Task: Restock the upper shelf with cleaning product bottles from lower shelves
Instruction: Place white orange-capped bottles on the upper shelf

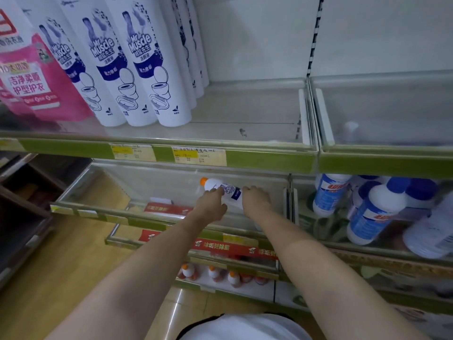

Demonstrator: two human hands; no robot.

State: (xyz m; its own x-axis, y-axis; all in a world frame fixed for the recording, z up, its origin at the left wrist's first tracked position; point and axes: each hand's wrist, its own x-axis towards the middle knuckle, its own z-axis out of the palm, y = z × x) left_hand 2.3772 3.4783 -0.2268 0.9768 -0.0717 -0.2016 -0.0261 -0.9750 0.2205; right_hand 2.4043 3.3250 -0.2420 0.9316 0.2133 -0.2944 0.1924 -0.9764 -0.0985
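Right of the Mr Muscle bottles (149,69), the upper shelf (245,114) is lying bare up to the white divider (304,116). Below those bottles, a clear front guard (171,190) is fencing the lower bay; hands are reaching over it.
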